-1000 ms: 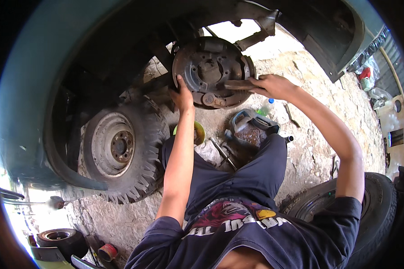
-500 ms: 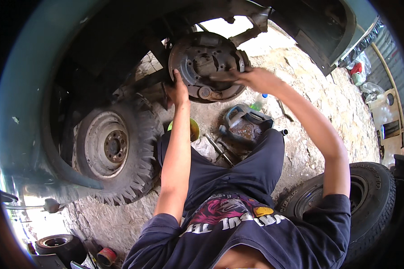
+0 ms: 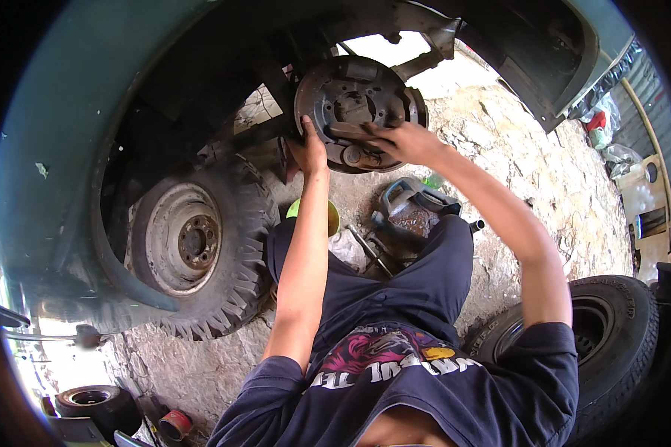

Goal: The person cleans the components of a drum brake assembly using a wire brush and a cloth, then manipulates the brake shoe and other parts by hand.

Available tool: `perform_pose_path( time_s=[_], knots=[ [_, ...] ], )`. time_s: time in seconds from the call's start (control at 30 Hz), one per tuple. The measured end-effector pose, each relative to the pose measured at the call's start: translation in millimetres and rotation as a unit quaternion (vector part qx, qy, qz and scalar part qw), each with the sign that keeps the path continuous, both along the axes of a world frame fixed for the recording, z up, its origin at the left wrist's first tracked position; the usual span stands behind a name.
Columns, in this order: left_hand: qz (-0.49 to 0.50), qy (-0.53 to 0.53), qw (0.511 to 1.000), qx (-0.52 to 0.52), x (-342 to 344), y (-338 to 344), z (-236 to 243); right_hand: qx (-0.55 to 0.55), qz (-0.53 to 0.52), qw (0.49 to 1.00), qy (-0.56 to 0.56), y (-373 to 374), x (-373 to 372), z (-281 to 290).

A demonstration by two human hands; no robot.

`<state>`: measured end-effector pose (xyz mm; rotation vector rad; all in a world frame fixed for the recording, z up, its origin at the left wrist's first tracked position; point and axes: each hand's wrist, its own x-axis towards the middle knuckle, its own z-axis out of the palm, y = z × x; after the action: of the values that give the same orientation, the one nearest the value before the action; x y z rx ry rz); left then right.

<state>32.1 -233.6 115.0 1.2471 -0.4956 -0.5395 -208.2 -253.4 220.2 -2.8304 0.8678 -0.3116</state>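
A rusty round brake backing plate (image 3: 317,97) is mounted at the axle under the wheel arch. My left hand (image 3: 309,153) grips its lower left rim, the thumb in front and the other fingers behind. In front of the plate's lower middle, my right hand (image 3: 410,143) has its fingers bent round a flat brownish strip (image 3: 350,132), whose kind I cannot make out. A round fitting (image 3: 353,156) sits on the plate just below that strip. The fingertips of my right hand are slightly blurred.
A wheel with a chunky tyre (image 3: 186,246) stands at left under the greenish body panel (image 3: 45,186). Between my knees are a cut-open jug (image 3: 417,208), a yellow-green container (image 3: 328,216) and a metal tool (image 3: 373,253). Another tyre (image 3: 626,357) lies at right.
My right hand has shifted slightly left and down across the plate, with the strip. My left hand stays on the rim. The whole view has shifted a little.
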Motion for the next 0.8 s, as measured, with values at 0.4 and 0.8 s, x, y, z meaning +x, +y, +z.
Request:
perform_pose_path(
  time_s=[0.4,0.8],
  knots=[
    [0.054,-0.069,0.996,0.017,5,-2,-4,-0.008,-0.016,1.000,0.024,4,8,6],
    [0.036,-0.081,0.995,0.034,5,6,3,0.008,-0.014,1.000,0.026,-7,-16,2]
  ],
)
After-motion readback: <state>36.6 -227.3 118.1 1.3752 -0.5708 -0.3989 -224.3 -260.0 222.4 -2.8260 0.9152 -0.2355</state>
